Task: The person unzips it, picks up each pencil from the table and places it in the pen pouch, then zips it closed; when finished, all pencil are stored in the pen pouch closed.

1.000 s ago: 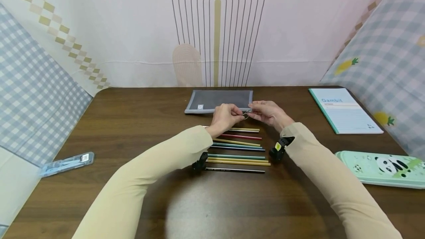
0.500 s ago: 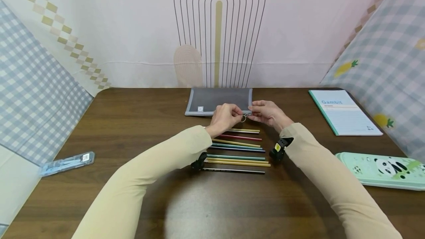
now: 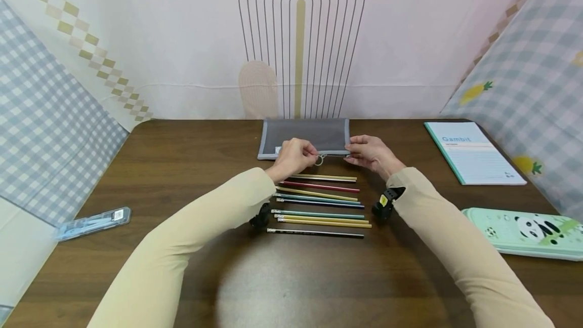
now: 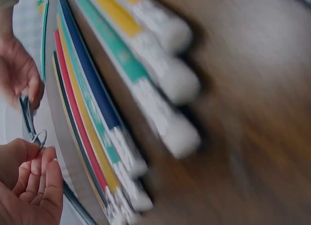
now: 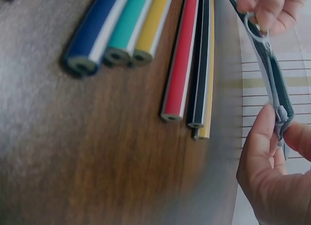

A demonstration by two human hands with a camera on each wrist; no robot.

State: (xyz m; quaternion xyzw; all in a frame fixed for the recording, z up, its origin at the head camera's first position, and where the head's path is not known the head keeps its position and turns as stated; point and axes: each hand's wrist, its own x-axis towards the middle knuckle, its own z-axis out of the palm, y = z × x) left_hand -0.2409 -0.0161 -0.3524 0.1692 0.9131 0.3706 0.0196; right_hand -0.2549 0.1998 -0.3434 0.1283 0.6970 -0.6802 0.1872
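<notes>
A clear, glossy plastic case (image 3: 94, 223) lay at the left. The left hand (image 3: 292, 157) had thumb and fingertip pinched together on a thin, round ring (image 3: 321, 160) by the front edge of the pouch (image 3: 314, 134), a grey, pale-bound rectangle at the back of the table (image 3: 200, 151). In front of it ran the pencils (image 3: 323, 223), slim, straight and eraser-tipped (one red among yellows, greens, blues and blacks). The right hand (image 3: 372, 154) pinched the pouch's near right corner. Farther right sat a flat notebook (image 3: 478, 158) and a rounded mint box (image 3: 496, 224) with a panda. The table was dark, wood-grained; white cloth (image 3: 191, 39) hung behind, checked cloth (image 3: 50, 135) at either side
</notes>
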